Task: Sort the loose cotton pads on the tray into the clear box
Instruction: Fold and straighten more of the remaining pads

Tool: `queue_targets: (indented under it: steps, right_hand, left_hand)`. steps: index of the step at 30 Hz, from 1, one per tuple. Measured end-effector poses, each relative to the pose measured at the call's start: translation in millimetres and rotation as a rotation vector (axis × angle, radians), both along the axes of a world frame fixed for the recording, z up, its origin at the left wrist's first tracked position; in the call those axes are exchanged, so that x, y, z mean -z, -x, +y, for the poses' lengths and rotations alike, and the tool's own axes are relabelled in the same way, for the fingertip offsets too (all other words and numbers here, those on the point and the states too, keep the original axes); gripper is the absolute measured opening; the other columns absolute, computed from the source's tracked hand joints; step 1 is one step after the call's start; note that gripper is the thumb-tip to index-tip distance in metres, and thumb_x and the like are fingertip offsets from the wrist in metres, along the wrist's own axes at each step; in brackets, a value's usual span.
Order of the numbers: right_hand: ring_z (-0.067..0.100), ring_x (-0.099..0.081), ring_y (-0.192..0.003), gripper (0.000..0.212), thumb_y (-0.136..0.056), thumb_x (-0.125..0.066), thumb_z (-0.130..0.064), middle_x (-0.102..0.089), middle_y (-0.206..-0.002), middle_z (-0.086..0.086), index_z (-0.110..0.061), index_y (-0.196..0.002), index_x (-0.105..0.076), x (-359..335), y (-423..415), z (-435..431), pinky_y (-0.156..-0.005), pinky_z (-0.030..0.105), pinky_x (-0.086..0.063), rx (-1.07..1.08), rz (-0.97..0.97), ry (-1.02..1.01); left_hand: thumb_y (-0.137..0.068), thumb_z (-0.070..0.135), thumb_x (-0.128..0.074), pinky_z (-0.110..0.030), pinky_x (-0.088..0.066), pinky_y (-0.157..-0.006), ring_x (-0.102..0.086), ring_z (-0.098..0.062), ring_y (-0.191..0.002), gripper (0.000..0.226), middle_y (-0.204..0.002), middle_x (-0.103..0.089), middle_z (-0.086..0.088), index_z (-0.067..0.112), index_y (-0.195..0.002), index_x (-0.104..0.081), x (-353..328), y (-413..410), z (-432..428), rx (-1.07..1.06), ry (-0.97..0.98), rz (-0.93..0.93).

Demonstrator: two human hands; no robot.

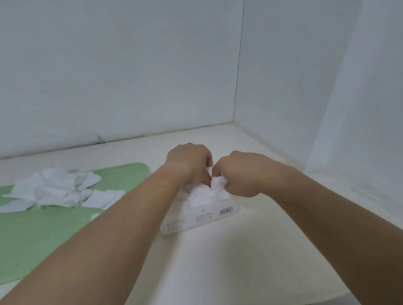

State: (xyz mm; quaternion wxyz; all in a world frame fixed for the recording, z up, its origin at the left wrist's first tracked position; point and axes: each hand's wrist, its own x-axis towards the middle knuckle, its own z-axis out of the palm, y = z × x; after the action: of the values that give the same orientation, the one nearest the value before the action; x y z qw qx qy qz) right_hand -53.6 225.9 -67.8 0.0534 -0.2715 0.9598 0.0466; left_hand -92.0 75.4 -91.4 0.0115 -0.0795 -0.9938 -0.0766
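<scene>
Finding 1, fingers. The left hand (189, 162) and right hand (239, 173) meet knuckle to knuckle. Both sets of fingers are curled and grip one white wad (216, 184) of pads between them. The fingertips themselves are hidden under the knuckles.

Finding 2, wad and box. The wad sits directly below the fingers, at the open top of the box (201, 217), part in and part proud of the rim. The box's long axis runs from 8 o'clock to 2 o'clock. The coming move is judged to be a straight press down, needing no sideways travel.

Finding 3, remaining work. A pile (57, 186) of loose pads lies on the green tray (14, 245), at 9 o'clock from the hands and well apart. The left hand is the nearer to it.

Finding 4, writing. The near wall of the box bears a barcode (226, 211) and lines of small print, too fine to read. No brand is legible.
</scene>
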Motion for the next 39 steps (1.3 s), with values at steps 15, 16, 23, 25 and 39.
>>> queue_targets:
  steps: [15,16,23,25,39]
  right_hand:
    - [0.021,-0.059,-0.086,0.027,-0.088,-0.067,-0.035,-0.058,-0.092,-0.006,-0.033,-0.115,-0.061,12.3,12.7,-3.2,-0.059,0.029,-0.038,0.001,0.061,-0.063]
    - [0.021,-0.06,-0.086,0.027,-0.087,-0.068,-0.038,-0.058,-0.095,-0.004,-0.033,-0.111,-0.059,13.7,12.2,-2.0,-0.061,0.03,-0.04,0.005,0.1,-0.051]
    - [0.013,-0.053,-0.087,0.025,-0.08,-0.079,-0.036,-0.048,-0.078,-0.016,-0.033,-0.088,-0.056,10.9,12.6,5.2,-0.059,0.025,-0.032,-0.017,0.116,0.136]
    - [0.013,-0.051,-0.086,0.025,-0.081,-0.078,-0.034,-0.048,-0.079,-0.016,-0.032,-0.088,-0.055,13.1,10.3,2.3,-0.058,0.025,-0.031,-0.038,0.122,0.128]
    - [0.024,-0.062,-0.095,0.027,-0.088,-0.051,-0.013,-0.06,-0.109,-0.003,-0.031,-0.104,-0.062,-19.9,-17.2,-23.3,-0.077,0.033,-0.048,0.216,0.218,0.135]
  left_hand:
    - [-0.073,0.042,-0.082,-0.028,-0.047,-0.075,-0.065,-0.018,-0.098,0.044,-0.11,-0.07,0.012,0.034,-0.114,-0.068,1.9,5.1,-6.1,0.029,-0.045,-0.033]
    - [-0.073,0.042,-0.082,-0.029,-0.049,-0.077,-0.066,-0.018,-0.098,0.045,-0.109,-0.07,0.011,0.034,-0.115,-0.069,2.1,5.0,-7.5,0.031,-0.053,-0.043]
    - [-0.076,0.038,-0.078,-0.027,-0.046,-0.066,-0.063,-0.014,-0.082,0.039,-0.089,-0.065,0.014,0.035,-0.114,-0.07,1.8,-0.3,-12.9,0.075,-0.125,-0.122]
    - [-0.076,0.035,-0.075,-0.028,-0.051,-0.069,-0.064,-0.015,-0.081,0.03,-0.084,-0.066,0.013,0.033,-0.106,-0.074,0.5,-2.8,-15.2,0.073,-0.17,-0.14]
    - [-0.097,0.026,-0.056,-0.023,-0.044,-0.093,-0.064,-0.012,-0.109,0.027,-0.116,-0.072,0.006,0.024,-0.119,-0.072,-8.7,-48.8,-69.0,-0.074,-0.594,0.169]
